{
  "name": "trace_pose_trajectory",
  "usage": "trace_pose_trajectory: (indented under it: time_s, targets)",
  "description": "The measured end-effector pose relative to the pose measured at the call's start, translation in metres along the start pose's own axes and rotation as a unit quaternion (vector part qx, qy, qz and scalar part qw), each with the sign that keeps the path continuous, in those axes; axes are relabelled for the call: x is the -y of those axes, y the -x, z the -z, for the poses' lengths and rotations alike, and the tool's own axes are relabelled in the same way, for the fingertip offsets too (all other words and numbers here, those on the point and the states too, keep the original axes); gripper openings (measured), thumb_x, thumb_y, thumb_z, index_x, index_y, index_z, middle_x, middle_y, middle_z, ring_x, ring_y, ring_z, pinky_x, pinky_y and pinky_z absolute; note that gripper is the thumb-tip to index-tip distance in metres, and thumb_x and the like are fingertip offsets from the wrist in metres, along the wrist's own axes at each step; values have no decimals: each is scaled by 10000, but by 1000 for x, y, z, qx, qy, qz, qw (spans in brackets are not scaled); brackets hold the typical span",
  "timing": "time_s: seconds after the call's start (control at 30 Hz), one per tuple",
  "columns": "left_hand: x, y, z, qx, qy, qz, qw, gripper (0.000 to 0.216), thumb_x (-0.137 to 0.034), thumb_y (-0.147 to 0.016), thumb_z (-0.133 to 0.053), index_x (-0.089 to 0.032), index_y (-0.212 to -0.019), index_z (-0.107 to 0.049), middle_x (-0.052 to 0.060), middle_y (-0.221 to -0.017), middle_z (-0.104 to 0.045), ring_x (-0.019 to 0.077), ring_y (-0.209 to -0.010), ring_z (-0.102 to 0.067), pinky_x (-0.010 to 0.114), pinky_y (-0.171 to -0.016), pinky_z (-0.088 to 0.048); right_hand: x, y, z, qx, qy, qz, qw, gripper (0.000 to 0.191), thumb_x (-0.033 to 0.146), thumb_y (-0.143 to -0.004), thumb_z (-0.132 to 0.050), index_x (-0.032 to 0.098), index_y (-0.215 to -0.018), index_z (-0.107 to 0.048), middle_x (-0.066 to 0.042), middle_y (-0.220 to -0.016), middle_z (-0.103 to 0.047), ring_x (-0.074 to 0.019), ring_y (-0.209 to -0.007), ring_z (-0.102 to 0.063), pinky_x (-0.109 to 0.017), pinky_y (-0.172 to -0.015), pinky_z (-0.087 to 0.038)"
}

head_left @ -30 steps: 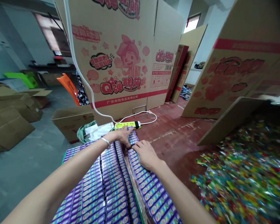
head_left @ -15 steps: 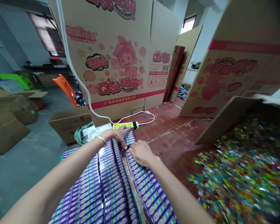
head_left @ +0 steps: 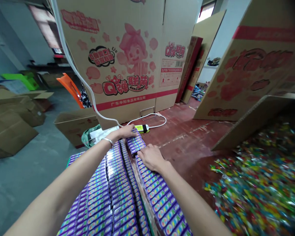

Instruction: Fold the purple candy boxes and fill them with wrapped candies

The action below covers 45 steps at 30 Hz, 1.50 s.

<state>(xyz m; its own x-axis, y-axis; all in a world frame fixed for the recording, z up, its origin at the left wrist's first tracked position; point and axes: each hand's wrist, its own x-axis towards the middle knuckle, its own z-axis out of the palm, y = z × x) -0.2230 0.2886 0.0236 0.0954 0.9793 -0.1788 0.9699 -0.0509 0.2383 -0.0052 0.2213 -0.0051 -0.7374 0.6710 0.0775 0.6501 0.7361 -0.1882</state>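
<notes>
My left hand (head_left: pixel 126 131), with a pale bracelet at the wrist, grips the far end of a short block of small purple packs (head_left: pixel 137 143). My right hand (head_left: pixel 151 157) is closed over the far end of a long row of the same purple packs (head_left: pixel 159 198), its fingertips at the joint where the short block meets the row. Several more rows of purple packs (head_left: pixel 95 200) stand side by side to the left, with a narrow gap between them and the right-hand row. The undersides of both hands are hidden.
Just beyond my left hand lies a yellow-green power strip (head_left: pixel 141 128) with a white cable. A big printed carton (head_left: pixel 127 95) stands behind it. On the right, a heap of wrapped candies (head_left: pixel 258 190) spreads over the red-brown tabletop (head_left: pixel 184 144). A green bag (head_left: pixel 86 137) sits at the left.
My left hand has moved from on top of the short block to its far end, leaving more of the block showing. My right hand stays on the long row. The view has shifted slightly.
</notes>
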Motion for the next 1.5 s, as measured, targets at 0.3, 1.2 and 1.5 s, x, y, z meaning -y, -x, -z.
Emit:
trace_pose_trajectory:
  time_s: [0.3,1.2,1.5]
  targets:
    - [-19,16,25,-62,-37,13,997,339,-337,-939,-588,-162,-1228,-567,96,-1213,-612,237,-1016,-634,446,-857,-543,-5,0,3,-64,-22,6,998,385,339,-1014,-370,172,-906,-701,-96,-1007,-727,-246,-978,-538,-362,-870,-344]
    - [66,234,68,-107,-4,44,993,586,-621,-812,-531,-189,-1207,-509,126,-1148,-689,301,-1001,-667,327,-802,-486,181,21,-2,-88,-19,131,987,171,192,-955,-511,213,-868,-656,-24,-880,-720,-175,-817,-636,-255,-675,-406]
    - [189,279,1,-92,109,88,986,573,-602,-770,-553,-186,-1164,-539,104,-1178,-684,289,-1030,-651,298,-840,-485,260,-22,-67,7,-30,153,988,178,202,-926,-511,203,-891,-685,-45,-898,-749,-203,-810,-698,-264,-668,-469]
